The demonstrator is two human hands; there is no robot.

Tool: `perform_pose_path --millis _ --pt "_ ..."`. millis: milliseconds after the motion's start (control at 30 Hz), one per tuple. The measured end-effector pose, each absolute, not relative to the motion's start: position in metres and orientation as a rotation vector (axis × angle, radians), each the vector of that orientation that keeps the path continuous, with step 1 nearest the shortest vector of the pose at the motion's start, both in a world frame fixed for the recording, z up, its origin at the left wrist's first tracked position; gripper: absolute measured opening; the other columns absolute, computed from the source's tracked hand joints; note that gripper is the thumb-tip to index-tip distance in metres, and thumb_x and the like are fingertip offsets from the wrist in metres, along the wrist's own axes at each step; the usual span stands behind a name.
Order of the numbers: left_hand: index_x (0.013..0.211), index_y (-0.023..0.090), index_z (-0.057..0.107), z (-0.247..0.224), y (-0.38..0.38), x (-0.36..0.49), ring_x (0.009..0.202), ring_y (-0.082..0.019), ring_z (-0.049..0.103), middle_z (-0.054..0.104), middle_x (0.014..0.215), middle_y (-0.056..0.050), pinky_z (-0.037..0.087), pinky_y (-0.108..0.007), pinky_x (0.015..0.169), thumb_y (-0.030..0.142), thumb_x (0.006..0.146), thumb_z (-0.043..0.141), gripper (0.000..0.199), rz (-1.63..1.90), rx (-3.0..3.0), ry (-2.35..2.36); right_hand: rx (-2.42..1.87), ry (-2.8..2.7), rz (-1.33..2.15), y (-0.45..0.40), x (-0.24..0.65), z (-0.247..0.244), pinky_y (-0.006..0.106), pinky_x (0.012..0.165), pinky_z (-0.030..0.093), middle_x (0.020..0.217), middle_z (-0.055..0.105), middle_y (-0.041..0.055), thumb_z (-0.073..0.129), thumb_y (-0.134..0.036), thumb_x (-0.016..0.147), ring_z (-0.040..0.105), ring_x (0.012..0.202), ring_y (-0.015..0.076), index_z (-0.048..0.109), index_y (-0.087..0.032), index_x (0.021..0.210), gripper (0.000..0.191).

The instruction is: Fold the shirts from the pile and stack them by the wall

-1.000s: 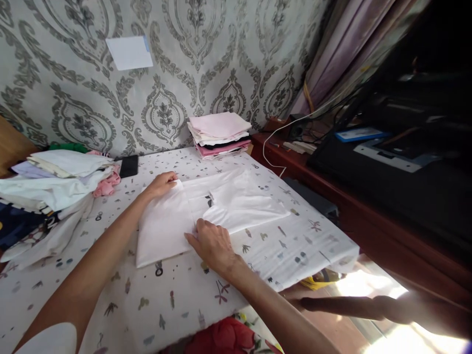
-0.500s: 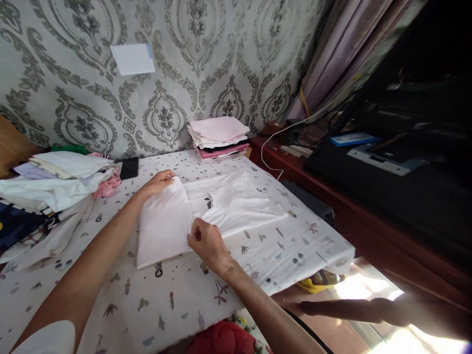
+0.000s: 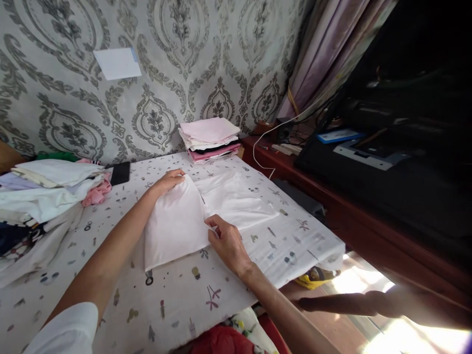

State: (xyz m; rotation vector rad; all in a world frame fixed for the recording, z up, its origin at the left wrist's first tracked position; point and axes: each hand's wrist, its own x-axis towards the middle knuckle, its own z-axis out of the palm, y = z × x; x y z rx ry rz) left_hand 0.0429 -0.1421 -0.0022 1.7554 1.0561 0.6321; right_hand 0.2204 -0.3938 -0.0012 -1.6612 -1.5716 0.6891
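A white shirt (image 3: 177, 221) lies on the patterned tablecloth, its left part folded over toward the right. My left hand (image 3: 170, 182) grips the far corner of the folded part, fingers closed on the cloth. At the near corner of the same fold, my right hand (image 3: 229, 243) pinches the edge between thumb and fingers. Right of the fold, the shirt's other end, apparently the sleeve and shoulder area, spreads flat with some wrinkles. The folded layer hides the middle of the shirt.
A stack of folded clothes (image 3: 210, 140) sits by the wall. Loosely piled clothes (image 3: 59, 191) and a black phone (image 3: 120, 173) are at the left. A white cable (image 3: 254, 152) runs over the dark red cabinet (image 3: 313, 177) at the right.
Both hands have carried the folded edge rightward, covering more of the shirt and the gap seen before. The view has shifted slightly to the right.
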Motion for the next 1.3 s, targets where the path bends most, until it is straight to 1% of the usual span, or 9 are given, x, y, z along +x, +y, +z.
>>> perform_pose_path --millis 133,267,500,667,800,900,967,1133,1300 --pt "0.088 0.020 0.057 -0.008 -0.136 0.047 0.055 -0.013 0.047 0.054 0.064 0.005 0.034 -0.023 0.053 0.049 0.063 0.064 0.039 0.599 1.813 1.099 -1.706 -1.637 0.707 -0.393 0.224 -0.003 0.025 0.069 0.040 0.090 0.071 0.0010 0.046 -0.011 0.079 0.059 0.070 0.0158 0.062 -0.024 0.122 0.048" --pt "0.087 0.019 0.061 -0.008 -0.131 0.049 0.060 -0.014 0.048 0.057 0.066 0.004 0.036 -0.024 0.058 0.044 0.064 0.066 0.034 0.554 1.921 1.126 -1.761 -1.648 0.739 -0.392 0.223 -0.001 0.027 0.072 0.041 0.099 0.072 0.0022 0.047 -0.012 0.083 0.062 0.075 0.0171 0.056 -0.024 0.132 0.051" --pt "0.084 0.019 0.065 -0.007 -0.129 0.051 0.068 -0.017 0.052 0.059 0.068 0.002 0.037 -0.027 0.063 0.042 0.074 0.062 0.025 0.518 2.097 1.178 -1.736 -1.664 0.763 -0.390 0.231 -0.003 0.028 0.070 0.045 0.100 0.071 0.0026 0.049 -0.019 0.088 0.062 0.073 0.0165 0.056 -0.023 0.128 0.041" --pt "0.068 0.019 0.064 0.005 -0.128 0.013 0.065 -0.018 0.052 0.061 0.066 0.000 0.034 -0.027 0.061 0.045 0.076 0.062 0.027 0.433 2.131 1.249 -1.695 -1.744 0.325 -0.398 0.225 -0.007 0.034 0.074 0.050 0.114 0.062 0.0114 0.051 -0.021 0.090 0.063 0.086 0.0212 0.061 -0.018 0.121 0.033" --pt "0.067 0.019 0.064 0.009 -0.131 -0.026 0.062 -0.017 0.051 0.059 0.062 0.000 0.035 -0.027 0.060 0.047 0.077 0.059 0.030 0.391 2.056 1.296 -1.370 -2.012 0.258 -0.416 0.194 -0.005 0.032 0.078 0.053 0.106 0.060 0.0087 0.051 -0.019 0.094 0.062 0.094 0.0205 0.063 -0.019 0.117 0.025" --pt "0.072 0.018 0.067 0.007 -0.136 -0.045 0.067 -0.017 0.054 0.063 0.068 -0.001 0.037 -0.027 0.064 0.045 0.076 0.060 0.029 0.397 1.992 1.294 -1.163 -2.311 0.289 -0.423 0.163 -0.005 0.030 0.076 0.054 0.107 0.059 0.0080 0.057 -0.015 0.091 0.060 0.097 0.0198 0.059 -0.020 0.122 0.031" --pt "0.076 0.018 0.068 0.006 -0.139 -0.053 0.072 -0.018 0.055 0.066 0.074 -0.002 0.039 -0.027 0.067 0.043 0.075 0.062 0.027 0.414 1.967 1.270 -1.157 -2.438 0.243 -0.421 0.145 -0.005 0.030 0.073 0.054 0.107 0.059 0.0086 0.056 -0.011 0.090 0.059 0.095 0.0205 0.058 -0.019 0.123 0.034" --pt "0.076 0.018 0.070 0.003 -0.143 -0.061 0.073 -0.018 0.056 0.067 0.074 -0.002 0.039 -0.026 0.066 0.040 0.067 0.067 0.023 0.469 1.974 1.209 -1.225 -2.547 0.046 -0.408 0.117 -0.010 0.030 0.063 0.050 0.096 0.059 0.0086 0.053 0.000 0.085 0.057 0.086 0.0215 0.062 -0.017 0.096 0.022" --pt "0.080 0.018 0.069 -0.003 -0.143 -0.068 0.064 -0.016 0.055 0.064 0.069 -0.001 0.039 -0.026 0.060 0.042 0.066 0.065 0.029 0.538 1.971 1.196 -1.178 -2.551 -0.048 -0.401 0.112 -0.011 0.030 0.060 0.045 0.086 0.059 0.0066 0.057 -0.001 0.082 0.055 0.082 0.0214 0.061 -0.018 0.088 0.018"
